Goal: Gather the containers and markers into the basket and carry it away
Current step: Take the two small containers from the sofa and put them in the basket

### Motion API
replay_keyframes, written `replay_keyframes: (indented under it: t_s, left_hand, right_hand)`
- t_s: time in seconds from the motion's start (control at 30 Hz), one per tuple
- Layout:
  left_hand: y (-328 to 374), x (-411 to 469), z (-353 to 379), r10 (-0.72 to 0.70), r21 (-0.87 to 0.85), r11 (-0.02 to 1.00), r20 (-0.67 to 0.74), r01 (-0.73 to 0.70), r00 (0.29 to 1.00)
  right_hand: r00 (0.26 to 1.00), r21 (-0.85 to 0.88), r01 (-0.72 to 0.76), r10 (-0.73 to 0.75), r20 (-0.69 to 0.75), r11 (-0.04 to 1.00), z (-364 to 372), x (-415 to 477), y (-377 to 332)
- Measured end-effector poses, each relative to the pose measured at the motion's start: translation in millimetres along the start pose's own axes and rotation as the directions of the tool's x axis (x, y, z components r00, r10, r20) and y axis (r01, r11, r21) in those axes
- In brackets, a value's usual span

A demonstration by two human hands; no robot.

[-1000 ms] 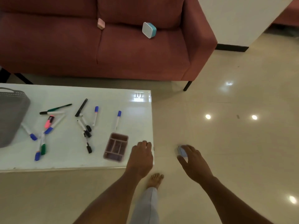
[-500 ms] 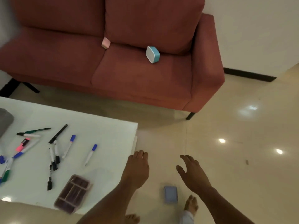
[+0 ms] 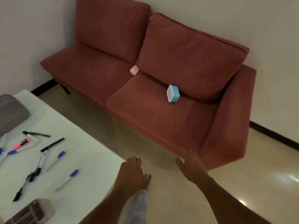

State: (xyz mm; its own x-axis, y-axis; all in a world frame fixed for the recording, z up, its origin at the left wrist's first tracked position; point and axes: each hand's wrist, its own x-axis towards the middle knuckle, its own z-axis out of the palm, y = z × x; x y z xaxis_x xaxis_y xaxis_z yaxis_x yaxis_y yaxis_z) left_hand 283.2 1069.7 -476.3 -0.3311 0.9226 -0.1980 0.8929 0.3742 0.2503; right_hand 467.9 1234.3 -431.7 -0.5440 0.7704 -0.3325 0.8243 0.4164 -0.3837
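Observation:
A blue and white container (image 3: 173, 93) rests tilted on the sofa's right seat cushion. A small pink container (image 3: 134, 70) sits in the gap between the two seats. Several markers (image 3: 53, 160) lie scattered on the white table (image 3: 90, 152). The grey basket (image 3: 11, 113) stands at the table's far left, cut off by the frame. A brown divided tray (image 3: 30, 212) lies at the table's near edge. My left hand (image 3: 131, 173) hovers past the table's right edge, fingers spread, empty. My right hand (image 3: 191, 165) is open in front of the sofa's base, holding nothing.
The red sofa (image 3: 161, 118) stands against the wall, close behind the table. A narrow strip of tiled floor (image 3: 178, 199) runs between table and sofa and widens to the right. My bare foot (image 3: 146, 180) and trouser leg show below my left hand.
The view has swung up and towards the sofa. The small blue container seen on the floor earlier is out of view. Both hands stay open and have moved closer to the sofa.

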Motion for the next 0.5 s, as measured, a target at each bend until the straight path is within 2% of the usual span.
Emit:
replay_keyframes:
  t_s: [0.17, 0.23, 0.3, 0.5]
  left_hand:
    - [-10.2, 139.5, -13.5, -0.048, -0.027, 0.998, 0.071, 0.050, 0.996]
    - [-11.0, 189.6, -23.8, -0.033, -0.036, 0.999, 0.091, 0.036, 0.995]
    - [-16.5, 233.0, -42.5, -0.047, -0.048, 0.998, 0.044, 0.049, 0.998]
    - [-39.2, 346.5, -96.3, -0.113, 0.009, 0.994, 0.048, 0.113, 0.992]
  right_hand:
    - [0.999, -0.081, 0.002, 0.001, 0.032, 0.997, -16.8, 116.2, 28.0]
    - [0.997, -0.050, -0.069, 0.071, 0.038, 0.996, -32.5, 154.3, 28.9]
    - [0.990, -0.011, -0.129, 0.129, 0.052, 0.992, -49.5, 194.0, 25.5]
    - [0.993, 0.159, -0.109, 0.101, 0.061, 0.981, -105.9, 314.6, 0.5]
